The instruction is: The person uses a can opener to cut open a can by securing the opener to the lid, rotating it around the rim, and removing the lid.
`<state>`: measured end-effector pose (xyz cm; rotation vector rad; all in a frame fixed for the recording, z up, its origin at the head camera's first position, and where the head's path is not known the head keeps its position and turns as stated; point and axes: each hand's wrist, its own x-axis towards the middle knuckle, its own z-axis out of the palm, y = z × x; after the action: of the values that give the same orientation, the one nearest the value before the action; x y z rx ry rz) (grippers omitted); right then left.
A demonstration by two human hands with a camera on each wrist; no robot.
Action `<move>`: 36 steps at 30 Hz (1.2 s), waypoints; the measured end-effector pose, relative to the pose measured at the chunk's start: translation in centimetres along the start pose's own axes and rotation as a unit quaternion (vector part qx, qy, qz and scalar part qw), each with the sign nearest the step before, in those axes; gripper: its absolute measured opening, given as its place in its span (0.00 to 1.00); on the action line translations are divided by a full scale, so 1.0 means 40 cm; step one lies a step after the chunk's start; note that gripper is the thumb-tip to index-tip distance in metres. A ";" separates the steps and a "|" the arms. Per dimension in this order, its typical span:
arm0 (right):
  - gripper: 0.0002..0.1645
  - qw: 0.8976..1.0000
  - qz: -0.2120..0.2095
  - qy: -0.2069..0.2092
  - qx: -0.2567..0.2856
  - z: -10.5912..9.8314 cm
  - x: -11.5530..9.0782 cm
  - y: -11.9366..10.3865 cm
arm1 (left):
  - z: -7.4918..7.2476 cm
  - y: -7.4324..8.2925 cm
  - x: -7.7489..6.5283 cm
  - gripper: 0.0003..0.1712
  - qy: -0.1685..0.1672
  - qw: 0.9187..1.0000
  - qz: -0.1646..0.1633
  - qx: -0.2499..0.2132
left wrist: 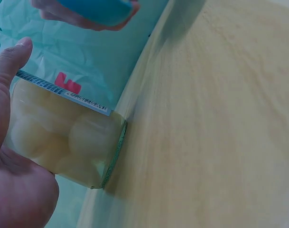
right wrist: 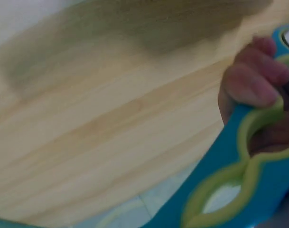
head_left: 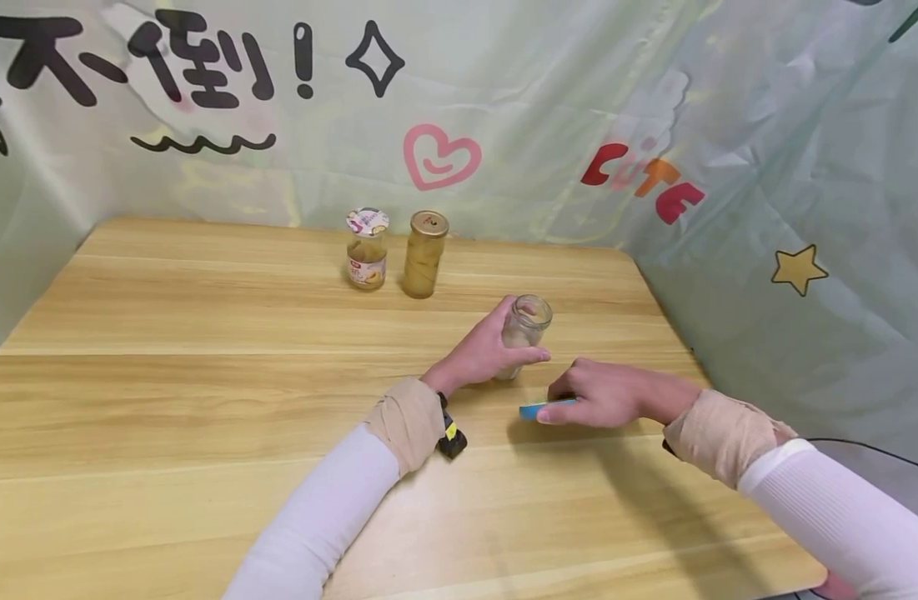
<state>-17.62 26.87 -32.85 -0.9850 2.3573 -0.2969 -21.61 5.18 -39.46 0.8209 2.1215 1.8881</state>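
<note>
**Jar to be held steady, tool to be kept clear**

At the centre right of the head frame, the glass jar (head_left: 524,332) is gripped by the left hand (head_left: 483,352), its thumb and fingers bent round the side; the top appears uncovered. Just below and to the right, the blue tool (head_left: 532,411) is held by the right hand (head_left: 601,393), with fingers curled over its edge. The jar should be kept upright, so that the pale round pieces (left wrist: 87,137) are not spilled.
</note>
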 end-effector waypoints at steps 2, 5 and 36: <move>0.31 0.999 0.020 -0.018 0.020 -0.001 0.004 0.003 | 0.001 0.000 0.001 0.38 -0.001 1.000 0.003 -0.002; 0.34 0.998 0.042 -0.038 0.042 -0.004 0.009 0.010 | 0.002 0.001 0.000 0.38 -0.001 1.000 0.005 -0.005; 0.50 0.919 0.224 -0.193 0.259 -0.023 0.061 0.062 | 0.001 -0.008 0.000 0.35 -0.005 1.000 0.020 0.002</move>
<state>-20.98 26.87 -34.11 -0.2117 1.9150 -0.4644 -21.68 5.20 -39.79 0.8778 2.1185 1.8958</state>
